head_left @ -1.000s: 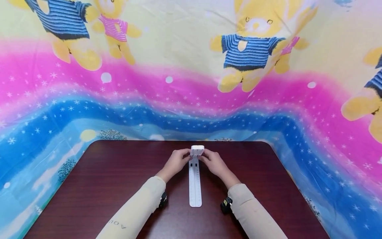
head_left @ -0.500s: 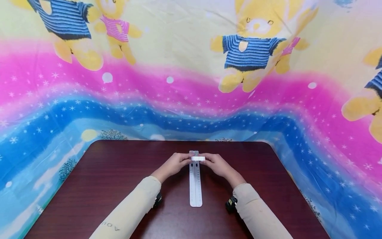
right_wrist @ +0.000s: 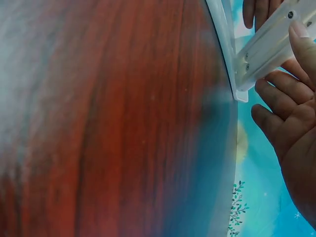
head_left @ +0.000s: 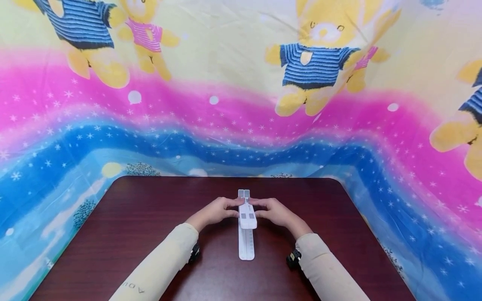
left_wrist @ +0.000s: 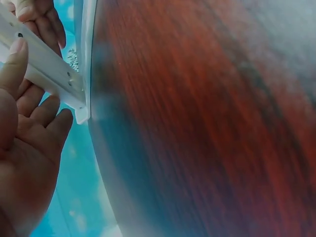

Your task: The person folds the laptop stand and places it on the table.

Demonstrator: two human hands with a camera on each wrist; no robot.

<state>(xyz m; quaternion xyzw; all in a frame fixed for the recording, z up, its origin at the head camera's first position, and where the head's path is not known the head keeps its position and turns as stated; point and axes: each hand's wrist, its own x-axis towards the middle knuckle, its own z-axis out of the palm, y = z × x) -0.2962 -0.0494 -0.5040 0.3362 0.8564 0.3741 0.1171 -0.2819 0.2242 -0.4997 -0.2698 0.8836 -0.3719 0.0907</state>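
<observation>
A white folding laptop stand (head_left: 246,246) lies folded narrow along the middle of the table, its long base on the wood. Its upper arm (head_left: 248,221) is raised from the far part and tilts toward me, with two grey pads on top. From the left, my left hand (head_left: 217,210) holds this arm between thumb and fingers. My right hand (head_left: 276,212) grips it likewise from the right. In the left wrist view the left thumb (left_wrist: 15,64) lies on the arm's near side, the fingers beyond it. The right wrist view shows the right hand (right_wrist: 296,113) placed the same way.
The dark red-brown table (head_left: 150,217) has rounded far corners. Behind and beside it hangs a printed curtain (head_left: 241,125) with bears and snowflakes. A small black wrist camera (head_left: 293,258) sits at the right cuff, and another (head_left: 193,253) at the left.
The upper arm of the stand has swung down toward me, from standing up at the far end to leaning over the base. Both hands came slightly nearer with it; the base stayed put.
</observation>
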